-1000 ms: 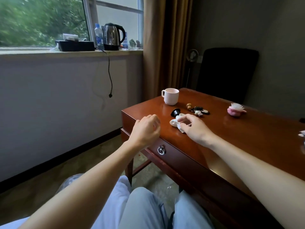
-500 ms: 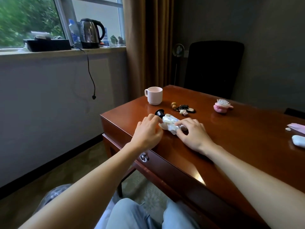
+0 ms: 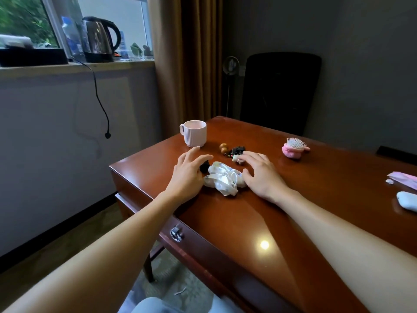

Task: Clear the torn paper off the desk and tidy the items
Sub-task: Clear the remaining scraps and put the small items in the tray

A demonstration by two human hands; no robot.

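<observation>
The crumpled white paper point(image 3: 222, 180) lies on the table point(image 3: 248, 222) between the left hand point(image 3: 187, 175) and right hand point(image 3: 259, 175), both spread wide, holding nothing, perhaps just touching it; light and soft, it should scoop up from both sides.

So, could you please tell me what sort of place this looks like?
Probably a hotel room, though I can't be sure: a polished wooden desk, an electric kettle beside a water bottle on the windowsill, and heavy curtains.
</observation>
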